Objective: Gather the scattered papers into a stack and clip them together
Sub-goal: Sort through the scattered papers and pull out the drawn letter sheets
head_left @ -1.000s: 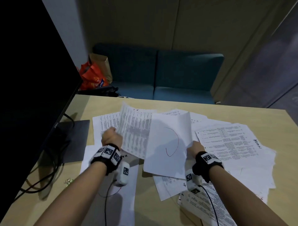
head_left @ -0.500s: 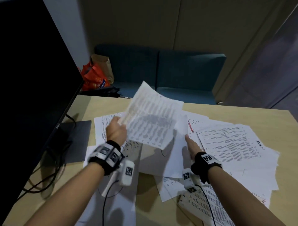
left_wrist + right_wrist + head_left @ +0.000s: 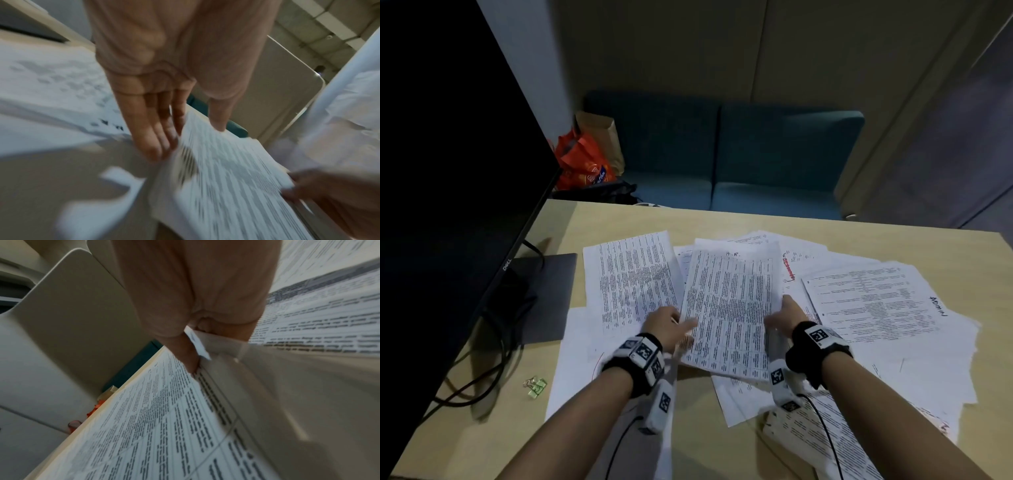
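Office, small meeting-booth type. A dark Dell monitor [image 3: 458, 154] on its stand filled the left of the frame, with cables [image 3: 482, 380] trailing over a pale wood desk [image 3: 722, 219]. Printed sheets [image 3: 726, 308] of tabled text covered the centre, and a green binder clip [image 3: 536, 386] lay lower left. A teal upholstered bench [image 3: 774, 154] stood against plain panel walls, top centre.

light wood table [image 3: 619, 219]: scattered printed papers [image 3: 873, 301] overlapping across it; dark monitor base [image 3: 551, 298], black cables [image 3: 482, 383], green binder clip [image 3: 536, 386] at left.
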Motion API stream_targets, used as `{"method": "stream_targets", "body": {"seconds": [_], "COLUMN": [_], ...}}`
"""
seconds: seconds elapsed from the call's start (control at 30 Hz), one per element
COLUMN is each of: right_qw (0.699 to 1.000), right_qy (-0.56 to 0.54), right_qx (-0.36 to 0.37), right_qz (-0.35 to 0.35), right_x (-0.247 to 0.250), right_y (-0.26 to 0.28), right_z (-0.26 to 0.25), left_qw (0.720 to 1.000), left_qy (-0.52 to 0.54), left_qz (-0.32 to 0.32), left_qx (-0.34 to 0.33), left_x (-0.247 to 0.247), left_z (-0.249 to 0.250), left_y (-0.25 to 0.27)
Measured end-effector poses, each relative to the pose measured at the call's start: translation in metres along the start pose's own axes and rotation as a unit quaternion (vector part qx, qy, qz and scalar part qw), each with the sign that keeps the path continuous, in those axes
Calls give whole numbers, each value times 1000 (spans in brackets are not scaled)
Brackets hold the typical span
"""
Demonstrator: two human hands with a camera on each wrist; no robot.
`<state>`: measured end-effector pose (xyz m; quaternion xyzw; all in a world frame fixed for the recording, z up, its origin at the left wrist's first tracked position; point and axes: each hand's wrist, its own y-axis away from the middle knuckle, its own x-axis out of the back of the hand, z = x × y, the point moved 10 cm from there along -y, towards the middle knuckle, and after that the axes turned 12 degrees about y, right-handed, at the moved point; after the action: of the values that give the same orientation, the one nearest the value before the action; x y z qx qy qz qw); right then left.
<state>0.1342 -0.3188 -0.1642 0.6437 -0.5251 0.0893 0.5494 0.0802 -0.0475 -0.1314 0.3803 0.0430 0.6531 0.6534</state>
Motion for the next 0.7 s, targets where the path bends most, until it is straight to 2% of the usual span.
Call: {"method": "stream_targets", "body": {"seconds": [0.07,0.13,0.2,0.37,0.53,0.7], "right_qw": [1000,1000,999,998,997,997], "right_qy": [16,22,30,56,71,73], "right_qx": [5,8,2,0,-6,-7], "right_qz": [7,8,11,21,24,19], "right_x": [1,2,2,3,2,1], "right_y": [-3,-2,-2,-3,-3,-3], "right_z": [-1,-2,-2,-7,-7,-8], "left_qw": [994,975,954,946,945,951], "left_qy": [33,13,-37,-94,-27,6], "left_qz": [95,193,234,194,214,216], "left_qx": [38,112,184,240,248,222], "left_x": [42,87,116,121,130,133], "left_z": [-10,-28,-40,-56,-74,-72], "left_y": [-8,-10,-5,-7,-13,-11]}}
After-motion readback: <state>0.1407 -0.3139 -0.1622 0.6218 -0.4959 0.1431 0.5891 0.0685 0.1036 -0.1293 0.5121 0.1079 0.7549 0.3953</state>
